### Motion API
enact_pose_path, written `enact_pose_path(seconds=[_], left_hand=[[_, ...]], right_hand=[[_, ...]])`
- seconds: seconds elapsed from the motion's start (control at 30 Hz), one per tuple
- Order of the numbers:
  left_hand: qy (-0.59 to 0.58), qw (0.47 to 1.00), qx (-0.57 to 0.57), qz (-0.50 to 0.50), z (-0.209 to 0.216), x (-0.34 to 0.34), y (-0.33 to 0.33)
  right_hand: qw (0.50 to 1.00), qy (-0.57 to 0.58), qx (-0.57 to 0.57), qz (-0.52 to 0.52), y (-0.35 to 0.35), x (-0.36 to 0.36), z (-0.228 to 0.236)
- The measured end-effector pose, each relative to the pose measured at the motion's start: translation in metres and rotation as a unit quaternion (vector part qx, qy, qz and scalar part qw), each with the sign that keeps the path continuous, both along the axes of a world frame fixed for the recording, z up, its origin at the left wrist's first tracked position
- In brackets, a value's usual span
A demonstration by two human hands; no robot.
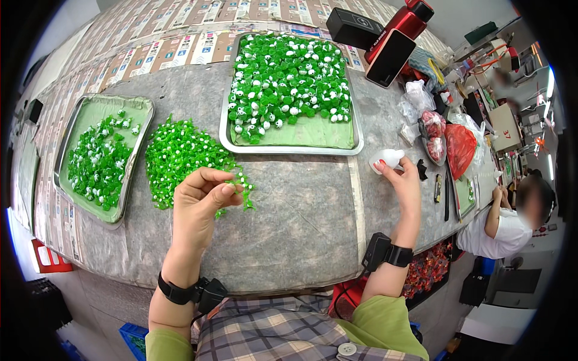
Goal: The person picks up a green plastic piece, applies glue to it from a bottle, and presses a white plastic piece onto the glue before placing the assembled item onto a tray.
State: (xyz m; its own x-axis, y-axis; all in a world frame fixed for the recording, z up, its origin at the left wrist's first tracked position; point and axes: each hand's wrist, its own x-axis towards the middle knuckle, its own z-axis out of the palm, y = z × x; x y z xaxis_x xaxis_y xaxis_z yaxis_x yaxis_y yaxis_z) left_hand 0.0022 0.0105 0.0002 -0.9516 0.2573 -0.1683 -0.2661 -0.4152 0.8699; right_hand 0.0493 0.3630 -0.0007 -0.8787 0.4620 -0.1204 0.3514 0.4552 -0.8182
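While clasping white bottle (389,158) in R hand (406,178) at 3 o'clock, may oversqueeze & cause leak; seemingly pinching sm. green piece (239,186) in L hand (202,196) at 9, w/ loose grip may lose it in pile (179,159) toward 10.

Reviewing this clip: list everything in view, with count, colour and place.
Large tray: 1, silver, green-lined, top centre
Small tray: 1, silver, green-lined, left
Loose pieces: too many to count, green and white, in both trays
Pile: 1, green with white, between small tray and left hand
White container: 1, white, in right hand
Box: 1, black, top right
Bottle: 1, red, beside box
Plastic bag: 1, red, right
Table cover: 1, grey, under trays
Co-worker: 1, white top, far right
Background clutter: uncounted, mixed, right
Wrist straps: 2, black, on wrists
Left hand: 1, bare, at pile's edge, grip unclear
Right hand: 1, bare, right of large tray
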Motion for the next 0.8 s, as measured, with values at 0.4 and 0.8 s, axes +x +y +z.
enact_pose_path(seconds=[0.4,0.8], left_hand=[[-0.061,0.994,0.077,-0.057,0.0,0.001,-0.008],[-0.112,0.979,0.154,-0.078,-0.004,-0.001,-0.011]], right_hand=[[0.942,0.202,-0.218,0.156,-0.118,-0.026,0.062],[0.892,0.395,-0.16,0.148,-0.17,-0.024,0.06]])
